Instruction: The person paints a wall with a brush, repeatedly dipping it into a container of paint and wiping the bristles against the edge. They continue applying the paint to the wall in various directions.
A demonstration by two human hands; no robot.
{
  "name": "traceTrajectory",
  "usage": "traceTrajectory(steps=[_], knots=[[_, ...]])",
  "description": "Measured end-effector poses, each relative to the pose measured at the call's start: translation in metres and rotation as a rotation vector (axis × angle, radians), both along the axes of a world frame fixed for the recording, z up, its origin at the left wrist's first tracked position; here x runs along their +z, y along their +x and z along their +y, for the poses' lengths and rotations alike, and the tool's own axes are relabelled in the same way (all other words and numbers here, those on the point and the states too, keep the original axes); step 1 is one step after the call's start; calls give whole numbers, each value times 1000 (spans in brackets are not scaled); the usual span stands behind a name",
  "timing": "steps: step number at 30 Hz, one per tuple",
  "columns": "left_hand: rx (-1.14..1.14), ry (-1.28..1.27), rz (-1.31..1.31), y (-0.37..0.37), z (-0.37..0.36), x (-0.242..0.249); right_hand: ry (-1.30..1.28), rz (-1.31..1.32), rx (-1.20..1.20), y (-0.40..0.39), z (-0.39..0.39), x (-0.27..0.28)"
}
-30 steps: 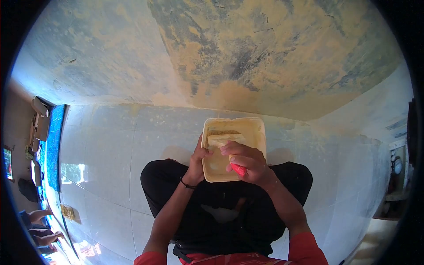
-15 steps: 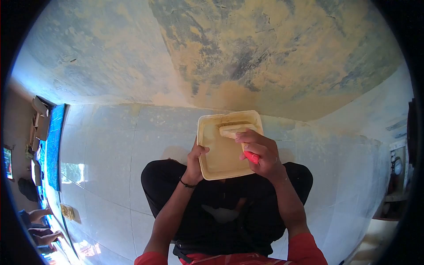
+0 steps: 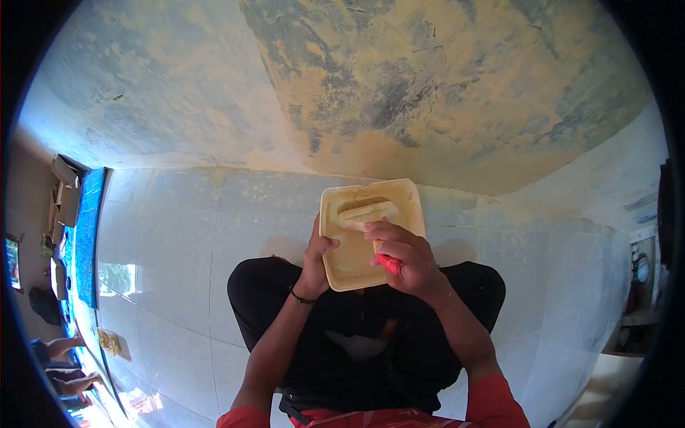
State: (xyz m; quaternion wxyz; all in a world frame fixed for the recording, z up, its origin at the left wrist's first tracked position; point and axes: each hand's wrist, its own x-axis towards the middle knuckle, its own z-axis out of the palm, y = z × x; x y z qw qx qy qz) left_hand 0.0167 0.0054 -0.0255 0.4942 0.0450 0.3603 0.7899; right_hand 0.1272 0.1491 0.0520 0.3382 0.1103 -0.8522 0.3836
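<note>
A cream-coloured rectangular tub [image 3: 347, 268] sits tilted over my lap, with a thin layer of pale liquid showing inside. My left hand [image 3: 316, 258] grips its left wall, thumb over the rim and fingers hidden outside. A wide paintbrush [image 3: 365, 214] lies with its bristles in the far part of the tub. Closed around the brush's red-ended handle is my right hand [image 3: 407, 257], over the tub's right side. The bristles look coated in the same pale colour.
A patchy, yellow-stained wall [image 3: 399, 93] rises just beyond the tub. Glossy floor tiles [image 3: 164, 235] spread to both sides. At far left are a blue sheet [image 3: 90, 235], a cardboard box [image 3: 66, 203], a small yellowish bundle [image 3: 108, 342] and another person's legs [image 3: 71, 381].
My right hand and the paintbrush have shifted left and slightly toward me within the tub. My left hand and the tub stay in place.
</note>
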Motion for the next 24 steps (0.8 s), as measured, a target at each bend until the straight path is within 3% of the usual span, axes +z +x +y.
traceTrajectory(steps=[6, 10, 15, 24], knots=[[8, 113, -66, -1, 1, -5, 14, -10, 56, 0, -4, -2], [26, 34, -105, 1, 1, 0, 7, -22, 43, -1, -14, -7], [-1, 105, -53, 1, 2, -8, -142, 68, -130, -5, -26, -23], [81, -19, -48, 4, 4, -7, -425, 0, -12, 0, -27, -21]])
